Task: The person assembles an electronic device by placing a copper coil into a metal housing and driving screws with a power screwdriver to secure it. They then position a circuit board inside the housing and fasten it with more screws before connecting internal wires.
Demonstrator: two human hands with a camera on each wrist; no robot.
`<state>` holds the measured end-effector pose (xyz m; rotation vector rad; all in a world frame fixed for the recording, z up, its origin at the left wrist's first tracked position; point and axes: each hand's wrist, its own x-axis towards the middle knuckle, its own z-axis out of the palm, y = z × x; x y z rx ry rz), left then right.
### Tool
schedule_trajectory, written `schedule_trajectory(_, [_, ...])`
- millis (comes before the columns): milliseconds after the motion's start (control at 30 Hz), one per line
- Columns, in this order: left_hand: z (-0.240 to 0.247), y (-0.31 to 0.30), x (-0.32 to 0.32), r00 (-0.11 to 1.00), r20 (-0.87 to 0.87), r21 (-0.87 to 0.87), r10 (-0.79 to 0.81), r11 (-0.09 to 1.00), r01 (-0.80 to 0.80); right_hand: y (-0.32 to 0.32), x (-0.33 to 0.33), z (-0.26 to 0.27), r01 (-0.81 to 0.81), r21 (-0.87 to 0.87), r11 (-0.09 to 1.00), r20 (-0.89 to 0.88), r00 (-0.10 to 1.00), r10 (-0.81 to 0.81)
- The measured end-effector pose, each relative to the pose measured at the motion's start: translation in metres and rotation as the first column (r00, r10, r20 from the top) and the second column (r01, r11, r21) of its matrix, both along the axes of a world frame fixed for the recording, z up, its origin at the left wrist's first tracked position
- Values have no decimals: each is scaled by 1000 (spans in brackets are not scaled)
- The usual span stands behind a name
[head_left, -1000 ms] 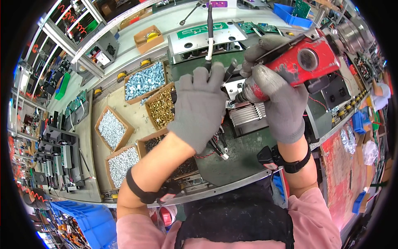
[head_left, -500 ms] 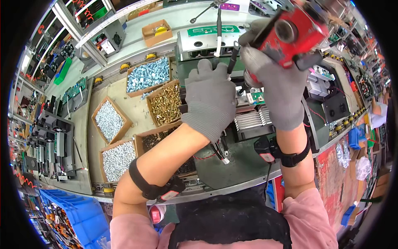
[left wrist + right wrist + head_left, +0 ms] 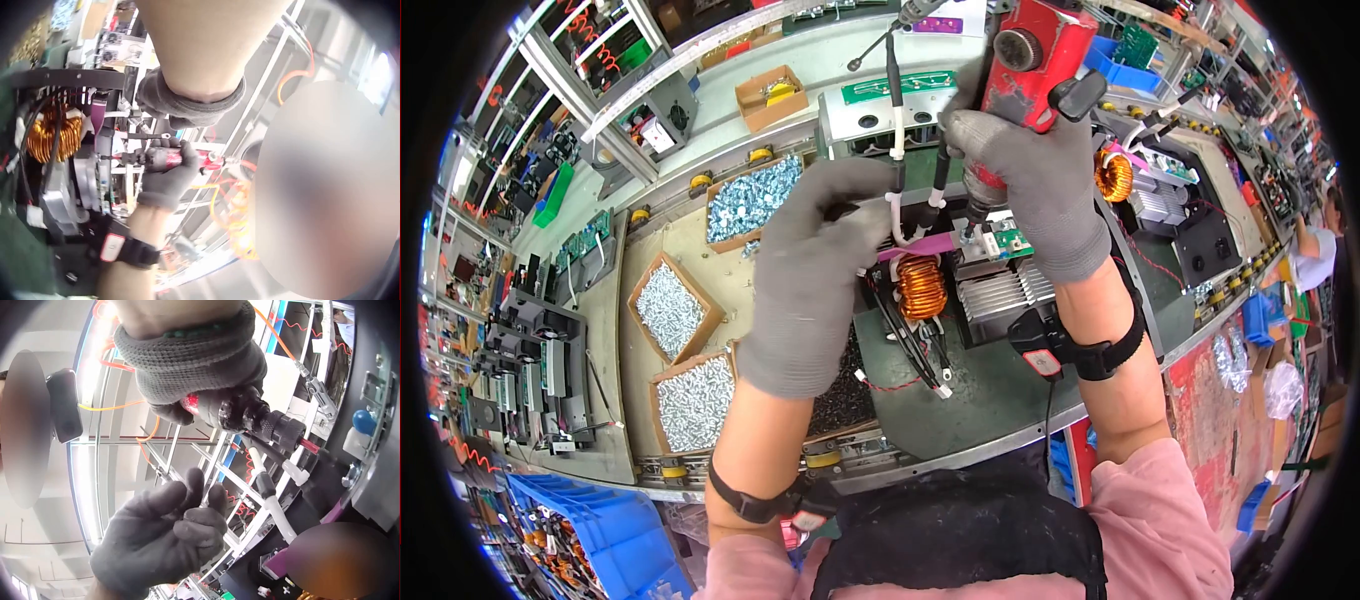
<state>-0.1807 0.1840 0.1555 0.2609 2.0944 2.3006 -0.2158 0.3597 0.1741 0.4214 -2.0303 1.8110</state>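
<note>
Filling boxes [image 3: 703,333], probably screws [image 3: 668,308] lie near left hand [image 3: 805,285].

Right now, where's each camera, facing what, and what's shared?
Head: worn on the head, facing forward and down at the green work surface; left hand, right hand, pink sleeves show.
Left wrist: on that wrist, facing the right hand and red power tool; left forearm at top.
Right wrist: on that wrist, facing the black chuck; right hand above, left hand below.
Shared: head and left wrist both show the copper coil.
</note>
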Motion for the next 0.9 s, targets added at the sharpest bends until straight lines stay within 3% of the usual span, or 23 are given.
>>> schedule_trajectory(33, [-11, -7, 3, 993, 20, 307, -112, 946, 101, -1, 1, -1, -54, -99, 994, -37, 998, 51])
schedule_trajectory(67, [-15, -8, 9, 994, 11, 302, -110, 948, 102, -3, 2, 0, -115, -195, 974, -82, 992, 100])
schedule_trajectory(133, [-17, -6, 19, 966, 141, 396, -217, 906, 146, -1, 20, 9, -71, -285, 956, -77, 996, 51])
schedule_trajectory(167, [-17, -1, 23, 958, 140, 480, -250, 864, 155, -4, 34, 16, -88, -394, 915, -174, 984, 20])
schedule_trajectory(267, [-13, 14, 25, 934, 217, 467, -284, 870, 156, 5, 64, 25, -171, -479, 861, -326, 945, 6])
schedule_trajectory(333, [-20, 21, 21, 882, 148, 470, -448, 816, 336, 23, 79, 29, -260, -437, 861, -435, 899, 51])
schedule_trajectory(367, [-17, 30, 23, 868, 159, 471, -471, 809, 352, 32, 84, 30, -297, -422, 856, -481, 874, 66])
schedule_trajectory(467, [-17, 56, 16, 776, 124, 438, -618, 736, 516, 57, 104, 33, -266, -440, 858, -514, 858, 3])
schedule_trajectory(767, [8, 154, 5, 676, 132, 365, -725, 670, 646, 140, 144, 39, -10, -574, 819, -393, 880, -265])
schedule_trajectory(867, [20, 180, 0, 626, 188, 338, -757, 648, 683, 164, 144, 39, 124, -535, 836, -307, 893, -329])
schedule_trajectory(900, [20, 187, -4, 591, 185, 359, -785, 614, 703, 171, 136, 38, 28, -540, 841, -404, 868, -288])
